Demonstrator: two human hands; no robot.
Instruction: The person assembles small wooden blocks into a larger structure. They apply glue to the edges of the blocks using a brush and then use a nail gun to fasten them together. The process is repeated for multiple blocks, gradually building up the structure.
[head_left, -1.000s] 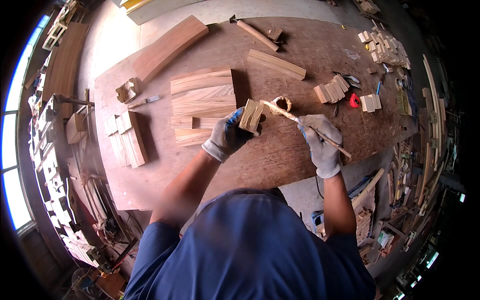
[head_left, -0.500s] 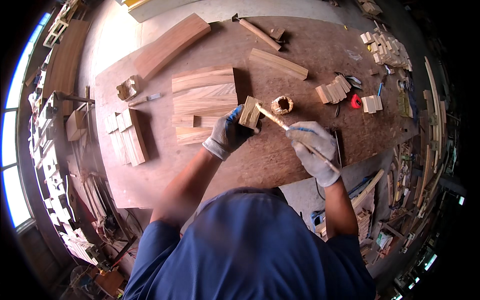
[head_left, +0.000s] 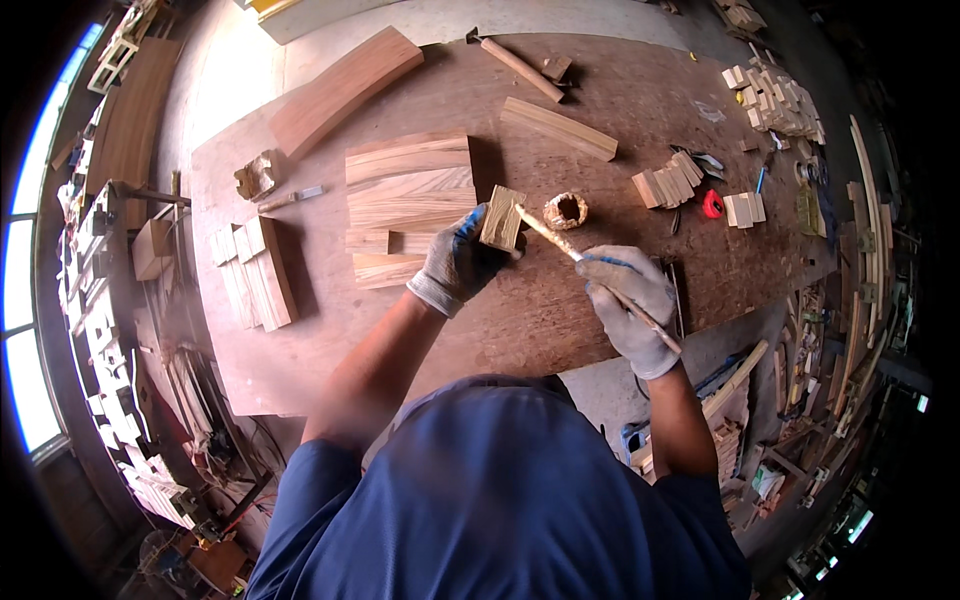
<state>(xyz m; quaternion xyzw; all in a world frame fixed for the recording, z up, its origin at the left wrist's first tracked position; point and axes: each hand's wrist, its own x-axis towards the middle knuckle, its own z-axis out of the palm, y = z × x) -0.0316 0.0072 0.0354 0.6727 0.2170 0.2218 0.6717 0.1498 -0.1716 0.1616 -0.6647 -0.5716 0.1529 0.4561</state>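
Observation:
My left hand (head_left: 455, 265), in a grey work glove with blue patches, grips a small wooden block (head_left: 501, 219) above the bench. The block's upward face looks coated or rough and yellowish. My right hand (head_left: 632, 300), gloved the same way, closes around a thin light stick (head_left: 552, 236) that slants up to the left. The stick's pale, crusted tip meets the block's right edge or hovers just beside it; I cannot tell which. Just right of the block stands a small round pot (head_left: 549, 212) with a crusted yellowish rim and a dark inside.
Striped boards (head_left: 408, 180) lie left of the block on the brown workbench (head_left: 480, 335). Around them are a long plank (head_left: 350, 90), a hammer (head_left: 520, 70), a wooden bar (head_left: 558, 128), a chisel (head_left: 292, 198), a red tape measure (head_left: 712, 204) and stacked wood pieces (head_left: 253, 272).
The stick's tip has shifted slightly on or beside the block's right edge. Both hands have barely moved and keep their holds.

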